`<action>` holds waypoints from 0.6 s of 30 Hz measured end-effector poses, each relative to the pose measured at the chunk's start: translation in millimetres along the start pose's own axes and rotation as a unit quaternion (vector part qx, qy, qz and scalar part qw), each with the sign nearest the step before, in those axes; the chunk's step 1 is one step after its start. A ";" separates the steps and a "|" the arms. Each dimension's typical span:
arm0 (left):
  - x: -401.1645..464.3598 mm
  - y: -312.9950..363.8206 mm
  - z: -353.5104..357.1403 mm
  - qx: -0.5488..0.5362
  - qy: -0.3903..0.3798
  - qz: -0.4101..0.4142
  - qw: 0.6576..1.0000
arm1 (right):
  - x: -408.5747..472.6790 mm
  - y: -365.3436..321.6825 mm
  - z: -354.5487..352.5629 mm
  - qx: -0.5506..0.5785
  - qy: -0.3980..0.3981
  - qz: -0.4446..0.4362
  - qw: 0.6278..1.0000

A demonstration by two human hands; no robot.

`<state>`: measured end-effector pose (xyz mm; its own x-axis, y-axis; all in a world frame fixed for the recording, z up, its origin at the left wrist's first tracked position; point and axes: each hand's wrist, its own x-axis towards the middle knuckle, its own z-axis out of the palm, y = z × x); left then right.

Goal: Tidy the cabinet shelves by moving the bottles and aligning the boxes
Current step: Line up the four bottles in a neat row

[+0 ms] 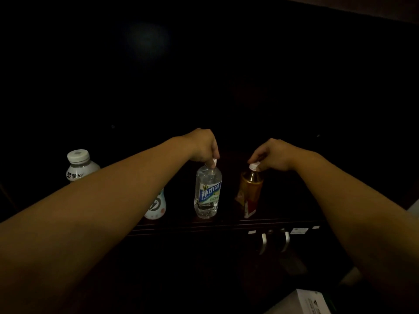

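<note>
A clear water bottle (207,191) with a blue label stands near the front edge of a dark cabinet shelf (226,223). My left hand (203,145) pinches its white cap from above. To its right stands an amber tea bottle (249,191) with a red and gold label, and my right hand (271,156) grips its white cap. Further left, a white bottle (156,206) is partly hidden behind my left forearm. A pale, wide-capped bottle (79,165) stands at the far left.
Below the shelf edge are two metal door handles (274,241) on the dark cabinet front. A white box (310,302) shows at the bottom right corner. The back of the shelf is too dark to make out.
</note>
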<state>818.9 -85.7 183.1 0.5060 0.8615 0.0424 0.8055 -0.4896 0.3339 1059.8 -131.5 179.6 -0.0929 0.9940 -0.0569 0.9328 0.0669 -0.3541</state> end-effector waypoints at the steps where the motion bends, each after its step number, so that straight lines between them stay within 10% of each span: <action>1: 0.0 -0.4 0.4 -0.002 0.002 0.000 1.000 | -1.0 1.4 -1.5 0.003 -0.008 0.000 1.000; 18: 0.2 -4.2 6.1 -0.029 0.009 0.005 1.000 | 9.9 -2.2 17.5 -0.042 0.072 0.051 0.995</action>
<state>817.5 -84.3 176.0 0.5076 0.8593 0.0630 0.7813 -0.4899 0.3868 1050.8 -123.3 163.5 0.0482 0.9977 0.0477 0.9615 -0.0334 -0.2729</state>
